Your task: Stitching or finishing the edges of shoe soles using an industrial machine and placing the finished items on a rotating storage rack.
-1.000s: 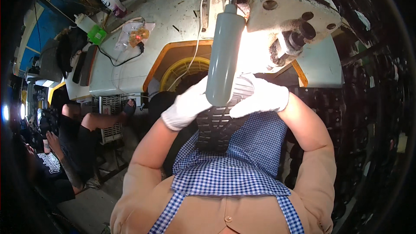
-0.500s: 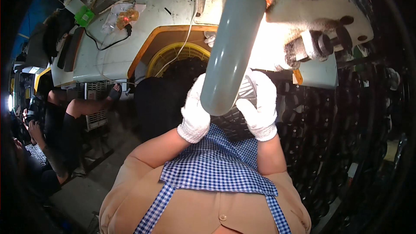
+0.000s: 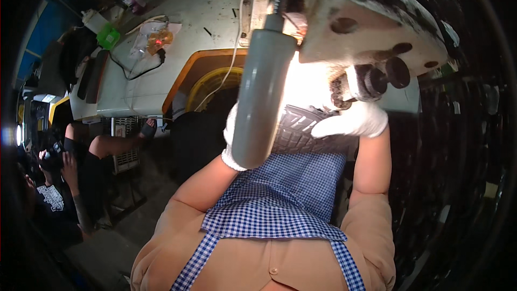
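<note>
A black piece with a raised block pattern (image 3: 291, 132), its exact kind unclear, spreads above my apron, under the lit head of a machine. My right hand (image 3: 353, 121), in a white knitted glove, holds its right side, with a digit stretched left across the near face; the other fingers are partly hidden. A grey cylindrical lamp (image 3: 261, 97) on a flexible neck hangs in front of my left hand (image 3: 230, 132). Only that glove's outer edge and cuff show, beside the piece's left side; its fingers are hidden. Glare washes out the place where piece and machine meet.
The white machine head (image 3: 371, 27) with dark knobs (image 3: 385, 78) overhangs my right hand. Left on the table (image 3: 188, 11) lie a plastic bag (image 3: 156, 37) and a cable. A yellow basket (image 3: 212, 83) sits in the table's cutout. Another person (image 3: 70, 183) is at far left.
My right hand has moved right and turned, its digit pointing left. The black piece has spread out wider under the machine. Lamp and machine appear shifted left and down in view.
</note>
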`<state>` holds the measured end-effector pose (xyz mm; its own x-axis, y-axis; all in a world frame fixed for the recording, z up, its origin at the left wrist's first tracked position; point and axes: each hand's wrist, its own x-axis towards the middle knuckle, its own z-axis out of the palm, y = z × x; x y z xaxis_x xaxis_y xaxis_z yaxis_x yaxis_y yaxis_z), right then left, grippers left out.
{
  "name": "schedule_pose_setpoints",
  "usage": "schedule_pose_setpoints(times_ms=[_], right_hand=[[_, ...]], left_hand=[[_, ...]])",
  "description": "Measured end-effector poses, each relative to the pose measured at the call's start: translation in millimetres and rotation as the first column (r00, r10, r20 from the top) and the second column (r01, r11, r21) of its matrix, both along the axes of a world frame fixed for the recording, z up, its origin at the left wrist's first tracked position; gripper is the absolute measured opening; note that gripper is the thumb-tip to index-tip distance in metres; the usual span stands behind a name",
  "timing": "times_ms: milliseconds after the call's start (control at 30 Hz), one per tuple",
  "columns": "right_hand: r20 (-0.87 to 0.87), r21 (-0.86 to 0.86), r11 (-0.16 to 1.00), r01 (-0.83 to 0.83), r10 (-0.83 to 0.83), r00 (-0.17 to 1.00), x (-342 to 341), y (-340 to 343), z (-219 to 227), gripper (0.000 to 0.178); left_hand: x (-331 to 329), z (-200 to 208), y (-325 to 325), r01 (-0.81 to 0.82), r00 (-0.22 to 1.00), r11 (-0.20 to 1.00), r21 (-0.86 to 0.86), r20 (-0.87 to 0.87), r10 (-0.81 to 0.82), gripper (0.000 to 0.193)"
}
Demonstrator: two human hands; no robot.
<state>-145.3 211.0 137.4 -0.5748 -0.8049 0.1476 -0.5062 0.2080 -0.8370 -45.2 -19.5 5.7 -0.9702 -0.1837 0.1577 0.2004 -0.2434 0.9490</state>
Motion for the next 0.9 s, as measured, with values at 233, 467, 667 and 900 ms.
schedule_pose_setpoints(times_ms=[233,467,667,900], right_hand=[[0.578,-0.816,0.203,0.541,0.311,0.755,62,69,-181,0.111],[0.493,-0.837,0.330,0.437,0.107,0.864,56,5,-113,0.082],[0.580,-0.700,0.473,0.535,-0.062,0.813,81,-17,-119,0.075],[0.512,-0.486,0.698,0.526,-0.260,0.818,109,-78,-137,0.066]], left_hand=[[17,10,21,0.119,0.993,0.747,0.654,-0.066,-0.101,0.026],[21,12,21,-0.088,0.996,0.711,0.697,0.045,0.079,0.033],[16,24,9,-0.253,0.967,0.734,0.630,0.156,0.200,0.037],[-7,63,-50,0.192,0.961,0.356,0.914,-0.103,-0.256,0.046]])
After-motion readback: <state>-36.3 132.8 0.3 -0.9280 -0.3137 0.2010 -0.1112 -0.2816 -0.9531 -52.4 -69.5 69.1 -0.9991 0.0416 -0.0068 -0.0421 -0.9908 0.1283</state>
